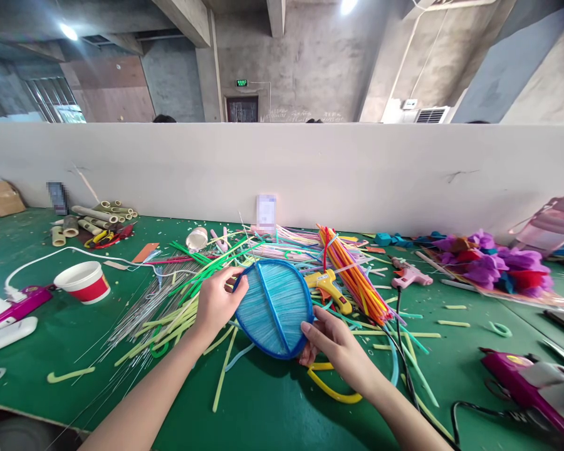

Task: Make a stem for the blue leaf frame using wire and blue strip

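A blue oval leaf-shaped piece (273,307) with a darker blue rim and centre rib is held above the green table (263,413). My left hand (216,304) grips its left edge with the fingers curled round the rim. My right hand (331,343) pinches its lower right edge. A yellow glue gun (329,287) lies just right of the piece. Under the right hand lies a yellow loop (331,388) of strip.
Coloured strips and thin wires (169,300) are scattered across the table, with an orange bundle (357,275) at the right. A red-and-white cup (83,282) stands left. Pink glue guns (411,275) (526,382), purple and red petals (493,263) and a white partition (310,169) lie beyond.
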`<state>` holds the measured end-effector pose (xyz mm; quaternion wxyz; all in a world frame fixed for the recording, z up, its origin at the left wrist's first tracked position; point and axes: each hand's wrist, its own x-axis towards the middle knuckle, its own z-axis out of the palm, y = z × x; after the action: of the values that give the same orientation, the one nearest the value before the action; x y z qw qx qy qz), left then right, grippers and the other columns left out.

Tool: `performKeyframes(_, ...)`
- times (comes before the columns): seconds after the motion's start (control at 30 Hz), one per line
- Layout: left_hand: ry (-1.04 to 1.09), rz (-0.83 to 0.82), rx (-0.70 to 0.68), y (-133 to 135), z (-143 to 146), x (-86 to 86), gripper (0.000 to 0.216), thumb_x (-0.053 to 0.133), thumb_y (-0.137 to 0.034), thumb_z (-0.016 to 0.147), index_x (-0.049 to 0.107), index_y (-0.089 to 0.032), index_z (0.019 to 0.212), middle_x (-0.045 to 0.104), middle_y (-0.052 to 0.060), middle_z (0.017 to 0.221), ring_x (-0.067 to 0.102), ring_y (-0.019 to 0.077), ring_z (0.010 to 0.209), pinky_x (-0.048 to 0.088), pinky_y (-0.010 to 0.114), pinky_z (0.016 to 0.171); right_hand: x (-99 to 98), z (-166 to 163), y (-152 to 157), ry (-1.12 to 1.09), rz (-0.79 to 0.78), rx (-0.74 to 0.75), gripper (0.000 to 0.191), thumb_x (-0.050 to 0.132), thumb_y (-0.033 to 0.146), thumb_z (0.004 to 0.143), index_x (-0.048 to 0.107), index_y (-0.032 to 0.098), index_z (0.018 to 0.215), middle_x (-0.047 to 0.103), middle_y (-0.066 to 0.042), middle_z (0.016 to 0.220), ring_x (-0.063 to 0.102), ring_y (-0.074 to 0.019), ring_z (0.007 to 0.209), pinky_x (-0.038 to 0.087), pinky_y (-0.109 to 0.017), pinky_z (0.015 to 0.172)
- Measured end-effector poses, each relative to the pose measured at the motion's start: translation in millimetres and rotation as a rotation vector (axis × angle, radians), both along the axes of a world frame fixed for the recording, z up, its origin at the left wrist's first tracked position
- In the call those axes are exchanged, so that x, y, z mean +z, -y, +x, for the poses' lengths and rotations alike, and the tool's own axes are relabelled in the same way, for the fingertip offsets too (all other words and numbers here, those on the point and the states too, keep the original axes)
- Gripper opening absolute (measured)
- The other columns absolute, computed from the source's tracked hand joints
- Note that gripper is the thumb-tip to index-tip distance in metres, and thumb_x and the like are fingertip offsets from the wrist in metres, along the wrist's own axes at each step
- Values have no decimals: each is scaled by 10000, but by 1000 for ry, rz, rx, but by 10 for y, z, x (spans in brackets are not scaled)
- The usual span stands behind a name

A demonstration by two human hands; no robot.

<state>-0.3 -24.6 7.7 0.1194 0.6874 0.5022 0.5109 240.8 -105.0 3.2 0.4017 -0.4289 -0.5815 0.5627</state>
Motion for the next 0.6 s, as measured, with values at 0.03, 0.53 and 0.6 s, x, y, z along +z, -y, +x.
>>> performKeyframes(0.03,-1,-5,-1,1,-2,-2,208,620,-318,861,741,-182,962,774,62,837,704,186,649,565,266,589,-2,0,-2,-1,0,-2,376,599,557,920,512,191,937,704,-6,641,688,-174,593,521,-281,576)
performKeyframes(0.53,262,-99,-112,-12,-2,-1,199,631,-387,901,686,-208,970,750,65,964,718,206,830,555,264,667,32,-3,3,-55,11,-114,406,618,608,881,513,219,933,671,23,622,643,-165,596,517,-295,615)
performKeyframes(0.6,329,-121,-133,-30,-13,-19,218,640,-423,899,662,-208,924,728,47,847,714,205,791,553,270,665,46,-10,8,-60,9,-139,420,632,620,863,511,223,926,660,30,621,637,-163,595,521,-297,621)
